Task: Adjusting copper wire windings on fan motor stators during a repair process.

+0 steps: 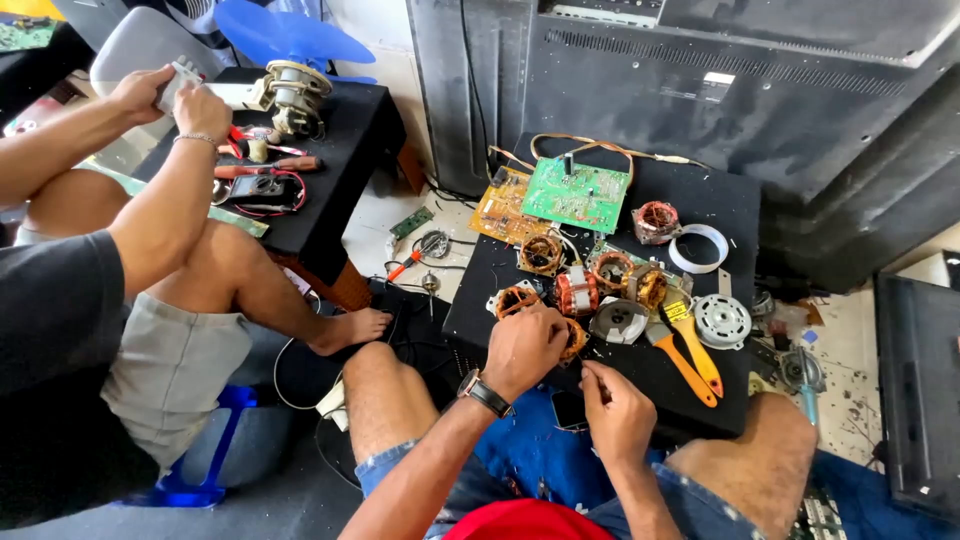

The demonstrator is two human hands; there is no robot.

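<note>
My left hand (pixel 525 345) is closed over a copper-wound motor coil (pixel 574 340) at the near edge of a black box-shaped table (pixel 700 200). My right hand (pixel 618 405) pinches something thin beside that coil; what it holds is too small to tell. More copper-wound motor coils (pixel 577 292) lie just beyond my hands. A green circuit board (pixel 577 193) and an orange circuit board (pixel 502 210) lie at the far side. Orange-handled pliers (pixel 690 355) lie to the right of my hands.
A second person sits at the left, both hands on a white part (pixel 180 85) over another black table with a fan motor (pixel 290 95), screwdrivers and a multimeter (pixel 262 188). A blue fan blade (pixel 290 35) and large flat-screen backs (pixel 760 90) stand behind. Cables litter the floor.
</note>
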